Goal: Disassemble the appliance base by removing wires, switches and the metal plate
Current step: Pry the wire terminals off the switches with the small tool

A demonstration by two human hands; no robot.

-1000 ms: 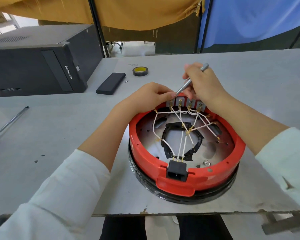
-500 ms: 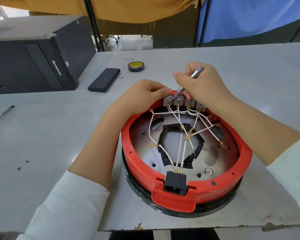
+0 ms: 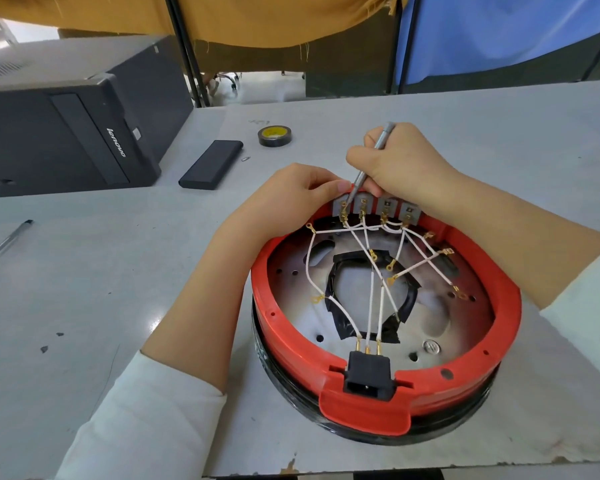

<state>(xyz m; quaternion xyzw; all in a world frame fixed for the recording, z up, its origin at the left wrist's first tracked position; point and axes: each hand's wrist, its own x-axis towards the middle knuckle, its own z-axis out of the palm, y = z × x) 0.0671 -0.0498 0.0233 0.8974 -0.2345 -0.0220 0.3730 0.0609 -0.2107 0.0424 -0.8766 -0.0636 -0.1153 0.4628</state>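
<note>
Head view: the red appliance base point(image 3: 361, 407) sits on the grey table point(image 3: 84, 271) at about 5 o'clock from the frame's centre, open side up, with the metal plate point(image 3: 440, 317) inside it. White wires point(image 3: 373, 306) cross the plate from the black power socket point(image 3: 368, 375) at the rim's 6 o'clock up to a row of four grey switches point(image 3: 378, 207) at its 12 o'clock. The left hand point(image 3: 291, 195) rests on the rim at 11 o'clock, fingertips curled and pressed against the leftmost switch. The right hand point(image 3: 402, 164) grips a slim silver screwdriver point(image 3: 371, 161), its tip down at the first two switches. Beyond the base, at 12 o'clock, lies a roll of black tape point(image 3: 275, 135); at 11 o'clock a flat black case point(image 3: 211, 164); at 10 o'clock a black computer tower point(image 3: 66, 133).
</note>
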